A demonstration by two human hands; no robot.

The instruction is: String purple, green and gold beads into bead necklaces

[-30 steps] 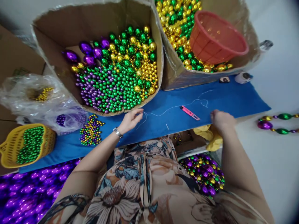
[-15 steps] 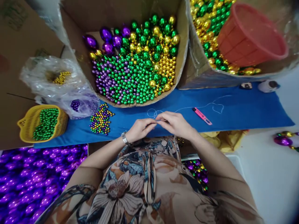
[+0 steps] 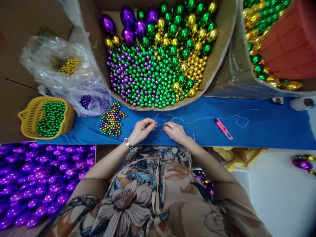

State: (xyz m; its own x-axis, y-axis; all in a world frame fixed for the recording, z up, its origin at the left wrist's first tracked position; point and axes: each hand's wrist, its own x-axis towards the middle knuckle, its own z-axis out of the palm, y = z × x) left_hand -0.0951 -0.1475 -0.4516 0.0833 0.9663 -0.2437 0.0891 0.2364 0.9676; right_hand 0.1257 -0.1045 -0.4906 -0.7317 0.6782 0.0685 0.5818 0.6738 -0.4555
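Blue tabletop (image 3: pixel 259 135): left hand (image 3: pixel 144 130) pinches something thin (image 3: pixel 156 117), right hand (image 3: pixel 175 131) apparently pinches thread (image 3: pixel 203 118); threading seems in hand, calling for steady alignment.

A second ago my right hand (image 3: pixel 175 132) was out to the right of the pink knife (image 3: pixel 223 128); now it is to the knife's left. Half a second ago its fingertips met those of my left hand (image 3: pixel 143 130); now a gap parts them, and a thin sliver (image 3: pixel 156 116) sticks up from my left fingers.
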